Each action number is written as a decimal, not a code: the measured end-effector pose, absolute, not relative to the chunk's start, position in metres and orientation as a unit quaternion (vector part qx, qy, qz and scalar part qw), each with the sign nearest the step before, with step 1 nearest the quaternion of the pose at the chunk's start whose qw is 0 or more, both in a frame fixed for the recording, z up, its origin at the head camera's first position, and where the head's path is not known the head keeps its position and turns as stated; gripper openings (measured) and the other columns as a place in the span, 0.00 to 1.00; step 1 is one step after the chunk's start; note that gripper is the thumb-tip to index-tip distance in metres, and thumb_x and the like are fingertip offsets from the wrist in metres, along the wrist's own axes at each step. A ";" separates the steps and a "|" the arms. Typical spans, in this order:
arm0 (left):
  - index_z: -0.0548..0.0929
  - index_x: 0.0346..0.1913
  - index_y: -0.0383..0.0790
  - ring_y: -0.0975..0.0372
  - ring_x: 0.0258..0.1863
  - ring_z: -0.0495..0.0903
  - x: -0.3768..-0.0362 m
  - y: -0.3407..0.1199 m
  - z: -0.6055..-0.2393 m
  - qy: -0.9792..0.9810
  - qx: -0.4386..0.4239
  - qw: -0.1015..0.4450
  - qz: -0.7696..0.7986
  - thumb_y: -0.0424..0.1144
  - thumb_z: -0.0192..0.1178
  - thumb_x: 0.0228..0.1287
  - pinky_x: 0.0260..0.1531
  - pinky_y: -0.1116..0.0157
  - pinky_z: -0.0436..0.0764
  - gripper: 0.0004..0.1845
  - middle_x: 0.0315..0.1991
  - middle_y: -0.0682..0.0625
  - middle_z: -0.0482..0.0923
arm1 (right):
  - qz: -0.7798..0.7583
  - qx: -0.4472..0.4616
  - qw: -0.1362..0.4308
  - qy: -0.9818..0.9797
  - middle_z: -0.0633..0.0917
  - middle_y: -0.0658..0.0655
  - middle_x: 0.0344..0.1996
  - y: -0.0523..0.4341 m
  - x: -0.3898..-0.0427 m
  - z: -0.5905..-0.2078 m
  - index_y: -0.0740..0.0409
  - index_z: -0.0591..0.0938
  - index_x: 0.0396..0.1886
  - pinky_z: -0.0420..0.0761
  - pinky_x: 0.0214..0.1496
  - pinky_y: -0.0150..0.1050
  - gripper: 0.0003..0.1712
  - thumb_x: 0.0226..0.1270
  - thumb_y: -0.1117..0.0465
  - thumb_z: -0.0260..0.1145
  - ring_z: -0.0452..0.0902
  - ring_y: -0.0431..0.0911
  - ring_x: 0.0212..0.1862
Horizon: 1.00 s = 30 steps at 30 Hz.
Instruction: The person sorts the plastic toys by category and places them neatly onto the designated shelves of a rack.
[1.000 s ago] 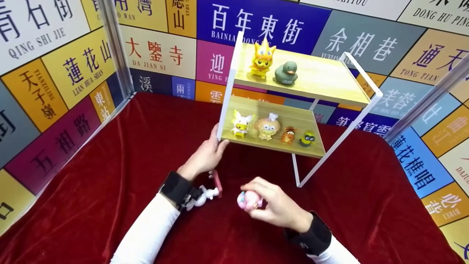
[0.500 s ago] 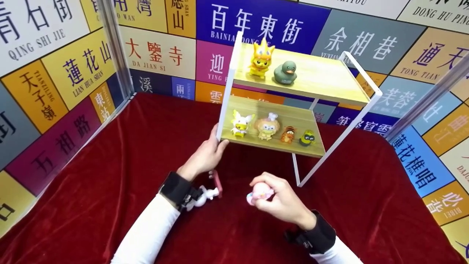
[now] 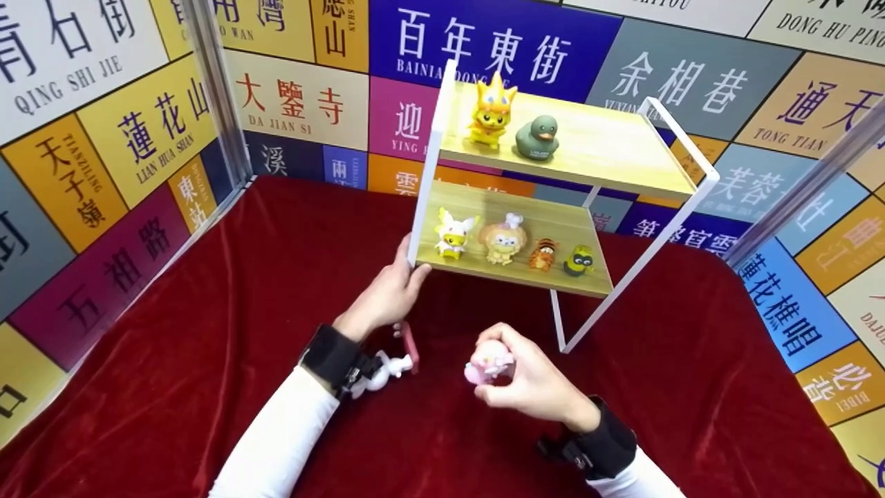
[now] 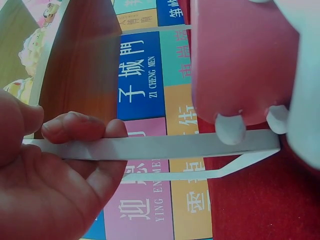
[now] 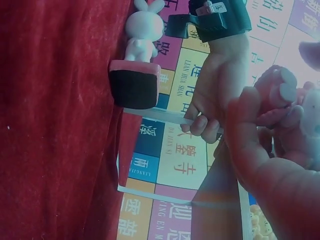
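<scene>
My left hand [image 3: 384, 294] grips the white frame post [image 3: 427, 187] at the left side of a two-tier wooden shelf [image 3: 608, 149]. In the left wrist view its fingers [image 4: 80, 127] wrap round that white bar. My right hand [image 3: 543, 384] pinches a small pink figurine [image 3: 492, 356] between thumb and fingers, in front of the shelf and apart from it. Part of the figurine is hidden by the fingers. Near my left wrist lies a white rabbit figurine [image 3: 382, 372] with a pink block [image 3: 411, 346]; the block shows a black face in the right wrist view.
On the upper board stand a yellow crowned figurine [image 3: 491, 117] and a green duck [image 3: 537, 138]. The lower board bears a row of several figurines, among them a chef-hatted one [image 3: 505, 241] and a striped tiger [image 3: 544, 256]. Red cloth [image 3: 276, 277] covers the table; sign-printed panels enclose it.
My right hand has shifted slightly right and up, turning the pink figurine in its fingers. My left hand stays on the post, and the shelf and its figurines stay put.
</scene>
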State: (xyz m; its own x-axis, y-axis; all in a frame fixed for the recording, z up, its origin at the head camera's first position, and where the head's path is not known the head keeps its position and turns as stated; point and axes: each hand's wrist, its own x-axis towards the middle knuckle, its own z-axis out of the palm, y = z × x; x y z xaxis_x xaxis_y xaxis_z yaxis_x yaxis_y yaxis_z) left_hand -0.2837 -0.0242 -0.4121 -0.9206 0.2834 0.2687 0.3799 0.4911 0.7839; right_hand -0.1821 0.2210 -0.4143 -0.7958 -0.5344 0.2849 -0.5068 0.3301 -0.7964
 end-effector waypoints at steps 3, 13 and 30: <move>0.47 0.80 0.39 0.50 0.41 0.81 -0.284 -0.024 -0.413 -0.862 -0.192 0.051 -0.466 0.43 0.48 0.80 0.47 0.52 0.79 0.34 0.61 0.32 0.78 | -0.506 -0.326 0.021 0.798 0.79 0.54 0.38 0.221 -0.181 -0.415 0.62 0.70 0.50 0.81 0.39 0.31 0.28 0.52 0.76 0.71 0.78 0.37 0.39; 0.47 0.80 0.40 0.50 0.40 0.81 -0.283 -0.024 -0.412 -0.861 -0.190 0.048 -0.469 0.43 0.48 0.80 0.47 0.52 0.79 0.34 0.62 0.32 0.78 | -0.526 -0.401 0.002 0.750 0.84 0.66 0.48 0.217 -0.184 -0.417 0.64 0.69 0.60 0.87 0.40 0.37 0.28 0.63 0.71 0.70 0.82 0.39 0.44; 0.47 0.79 0.36 0.47 0.51 0.82 -0.283 -0.024 -0.412 -0.862 -0.198 0.057 -0.464 0.42 0.47 0.80 0.55 0.50 0.79 0.34 0.63 0.30 0.75 | -0.561 -0.389 -0.031 0.730 0.81 0.66 0.54 0.226 -0.187 -0.402 0.67 0.70 0.67 0.85 0.48 0.32 0.34 0.60 0.83 0.64 0.81 0.40 0.52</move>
